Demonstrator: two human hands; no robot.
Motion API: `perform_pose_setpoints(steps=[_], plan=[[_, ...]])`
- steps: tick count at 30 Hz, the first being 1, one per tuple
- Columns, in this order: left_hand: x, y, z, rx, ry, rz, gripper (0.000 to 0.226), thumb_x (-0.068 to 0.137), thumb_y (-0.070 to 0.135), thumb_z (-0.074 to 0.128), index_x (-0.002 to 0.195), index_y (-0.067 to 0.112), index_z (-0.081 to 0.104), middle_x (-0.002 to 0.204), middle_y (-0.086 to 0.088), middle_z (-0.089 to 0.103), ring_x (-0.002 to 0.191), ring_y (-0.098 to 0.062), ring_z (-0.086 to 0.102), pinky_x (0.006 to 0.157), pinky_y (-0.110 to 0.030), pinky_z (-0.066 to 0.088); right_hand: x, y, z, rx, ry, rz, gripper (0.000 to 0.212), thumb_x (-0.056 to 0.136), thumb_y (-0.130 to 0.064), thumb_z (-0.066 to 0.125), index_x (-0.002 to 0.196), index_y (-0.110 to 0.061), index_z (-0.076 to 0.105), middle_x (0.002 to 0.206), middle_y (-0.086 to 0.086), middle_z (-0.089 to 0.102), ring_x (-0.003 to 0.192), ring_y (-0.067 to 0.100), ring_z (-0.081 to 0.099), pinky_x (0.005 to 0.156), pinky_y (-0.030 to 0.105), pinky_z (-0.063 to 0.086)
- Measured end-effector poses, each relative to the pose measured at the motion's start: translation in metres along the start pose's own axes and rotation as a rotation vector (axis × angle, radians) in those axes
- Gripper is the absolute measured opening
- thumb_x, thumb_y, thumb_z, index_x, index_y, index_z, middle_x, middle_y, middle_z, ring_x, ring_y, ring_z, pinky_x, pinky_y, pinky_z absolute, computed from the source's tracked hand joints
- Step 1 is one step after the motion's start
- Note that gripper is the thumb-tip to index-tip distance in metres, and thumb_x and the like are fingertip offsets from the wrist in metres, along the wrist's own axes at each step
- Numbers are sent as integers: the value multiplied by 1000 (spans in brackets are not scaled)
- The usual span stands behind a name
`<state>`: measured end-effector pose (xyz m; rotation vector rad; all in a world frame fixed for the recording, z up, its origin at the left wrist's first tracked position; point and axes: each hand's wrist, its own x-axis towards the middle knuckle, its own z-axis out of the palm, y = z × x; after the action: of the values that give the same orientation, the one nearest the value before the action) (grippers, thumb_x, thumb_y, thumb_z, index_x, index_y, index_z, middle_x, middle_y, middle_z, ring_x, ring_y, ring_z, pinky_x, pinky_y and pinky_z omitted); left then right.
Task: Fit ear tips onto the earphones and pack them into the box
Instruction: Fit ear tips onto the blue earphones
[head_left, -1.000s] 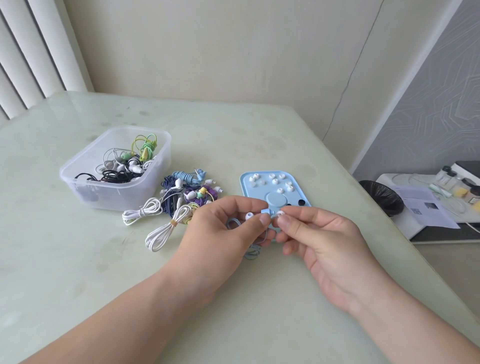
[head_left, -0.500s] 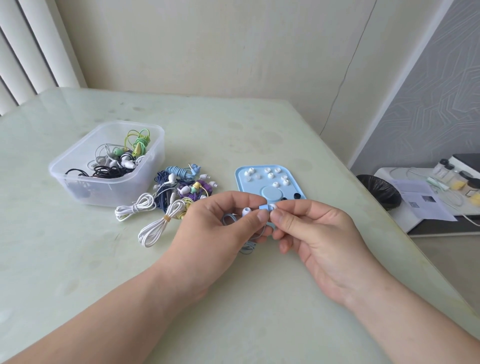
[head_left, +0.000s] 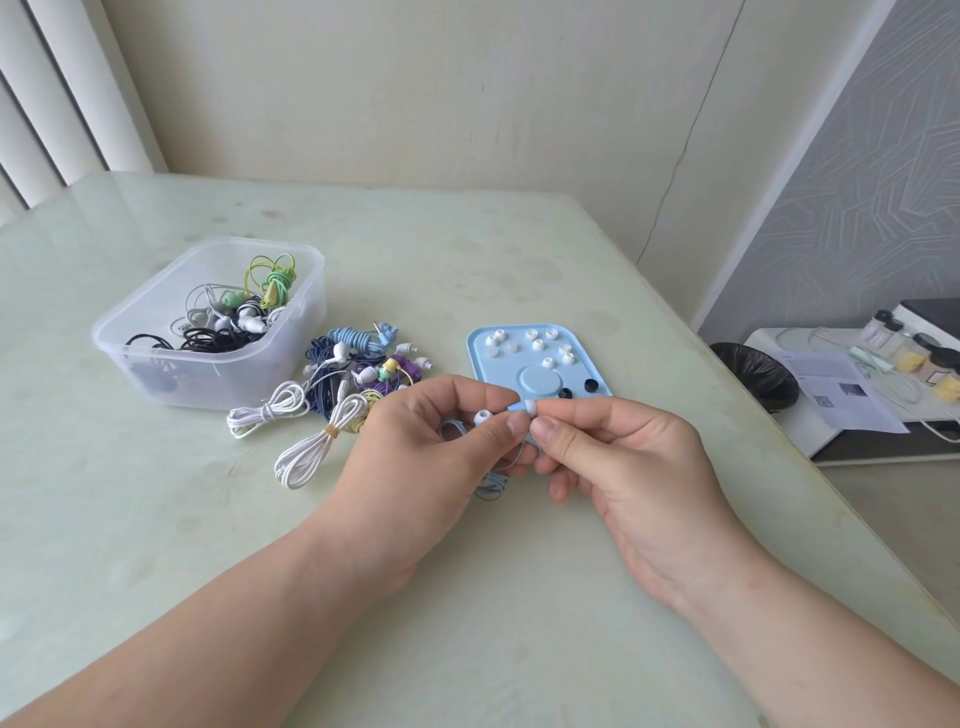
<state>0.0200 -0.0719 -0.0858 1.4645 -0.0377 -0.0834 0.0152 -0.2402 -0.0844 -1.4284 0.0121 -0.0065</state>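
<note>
Over mid-counter (head_left: 467, 582), just before the tray (head_left: 592, 358): left hand (head_left: 431, 457) pinches a blue earbud (head_left: 517, 408); right hand (head_left: 639, 467) pinches a white tip (head_left: 531, 406) onto its nozzle. Seating not confirmed. Sister bud (head_left: 483, 415), also in the left hand, already carries a tip. Box (head_left: 208, 369) holds several coiled sets, presumably finished. Pile (head_left: 358, 374) beside the box is unpacked; loose tips (head_left: 537, 344) lie on the tray. Judgement: this pair nearly fitted, most of the job left.

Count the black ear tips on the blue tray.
2. One black ear tip lies by the blue tray's near edge, beside its disc; the other just right of it. The left hand and right hand overlap that edge, so more may be hidden.
</note>
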Motion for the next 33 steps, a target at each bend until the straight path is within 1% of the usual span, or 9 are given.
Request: perform_pose_setpoints(steps=[4, 8, 10, 13, 17, 19, 24, 28, 33], plan=[[0, -1, -1, -6, 9, 8, 5, 91, 10, 76, 96, 9, 76, 87, -16, 78, 84, -32, 78, 90, -49, 62, -1, 1, 1, -30, -4, -32, 11, 89, 0, 71, 95, -3, 80, 82, 19, 75, 71, 23, 66, 57, 34, 49], [-2, 1, 0, 37, -2, 26, 6, 92, 10, 75, 95, 15, 78, 86, -11, 79, 80, -24, 79, 82, -35, 64, 2, 1, -2, -1, 17, -8, 8, 91, -4, 70, 93, -2, 78, 80, 19, 71, 68, 25, 63, 58, 36, 48], [-2, 1, 1, 40, 3, 26, 7, 91, 10, 75, 94, 16, 78, 86, -12, 78, 79, -23, 79, 80, -32, 64, 3, 2, -3, -2, 13, -17, 7, 91, -3, 71, 92, -1, 77, 80, 22, 70, 67, 26, 63, 58, 36, 48], [-2, 1, 1, 33, 10, 21, 6, 90, 10, 76, 94, 15, 77, 88, -15, 78, 79, -25, 79, 82, -36, 64, 2, 2, -3, -5, 7, -43, 6, 89, -1, 72, 90, -1, 78, 75, 21, 69, 67, 26, 63, 58, 35, 50], [-2, 0, 1, 38, 16, 15, 5, 91, 11, 77, 95, 13, 76, 86, -16, 78, 83, -30, 79, 90, -52, 61, 1, 4, -3, -15, 2, -73, 6, 88, 1, 72, 90, 0, 78, 74, 18, 70, 66, 24, 65, 60, 33, 51], [-2, 0, 1, 31, 12, 10, 5, 92, 11, 76, 96, 12, 76, 86, -17, 79, 85, -32, 78, 92, -55, 60, 0, 4, -2, -28, 10, -101, 6, 88, 1, 73, 90, -1, 79, 73, 17, 71, 65, 23, 65, 61, 32, 52], [-3, 1, 2, 25, 25, 17, 4, 92, 10, 75, 96, 12, 76, 85, -14, 79, 81, -27, 78, 90, -51, 61, -2, 2, -1, -70, 27, -159, 8, 87, 2, 74, 87, -4, 80, 71, 13, 72, 64, 21, 65, 63, 30, 54], [-3, 1, 2, 22, 30, 19, 5, 92, 10, 75, 97, 11, 75, 85, -13, 79, 82, -27, 79, 89, -49, 62, -3, 1, 2, -94, 35, -187, 11, 87, 4, 74, 88, -5, 80, 73, 12, 75, 63, 16, 69, 63, 27, 55], [-4, 1, 2, 49, 27, 20, 5, 93, 10, 74, 97, 14, 74, 85, -11, 80, 83, -26, 79, 89, -48, 62, -6, -2, 3, -119, 20, -222, 12, 87, 7, 73, 88, -3, 79, 76, 8, 77, 63, 13, 72, 63, 20, 54]])
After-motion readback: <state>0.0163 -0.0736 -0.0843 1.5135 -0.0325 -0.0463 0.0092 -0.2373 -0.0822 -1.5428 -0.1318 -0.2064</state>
